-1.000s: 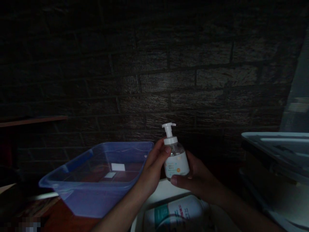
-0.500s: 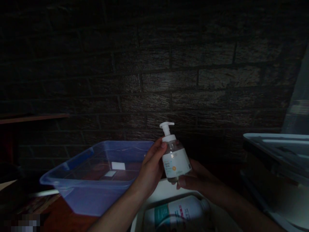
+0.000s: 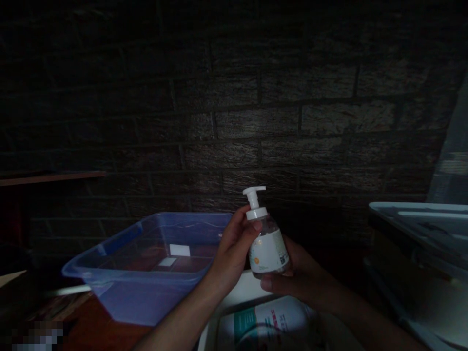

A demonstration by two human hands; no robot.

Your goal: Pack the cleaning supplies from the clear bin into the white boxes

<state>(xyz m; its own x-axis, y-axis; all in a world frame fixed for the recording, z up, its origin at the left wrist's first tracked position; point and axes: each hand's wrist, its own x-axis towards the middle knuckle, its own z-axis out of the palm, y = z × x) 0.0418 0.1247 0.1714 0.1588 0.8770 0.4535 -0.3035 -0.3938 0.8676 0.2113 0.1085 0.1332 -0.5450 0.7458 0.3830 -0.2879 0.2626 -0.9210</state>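
A clear pump bottle [image 3: 268, 253] with a white pump head and a white label is held up in front of me, tilted slightly to the left. My left hand [image 3: 236, 239] wraps its upper left side, the thumb lying across the shoulder. Around the base and right side, my right hand [image 3: 292, 278] is closed, thumb at the bottom front edge. Directly below, a large white bottle [image 3: 285, 314] with a teal and red printed label lies on its side in a white bin [image 3: 239, 295].
To the left stands a translucent blue plastic tub [image 3: 135, 297] with white labels. A lidded storage box [image 3: 420, 253] is at the right. Behind everything rises a dark brick wall [image 3: 234, 122]. A wooden shelf edge [image 3: 54, 178] juts in from the left.
The pump bottle has turned in my hands, so its label faces further left and a code at its right edge shows more. My left thumb now reaches further across the shoulder.
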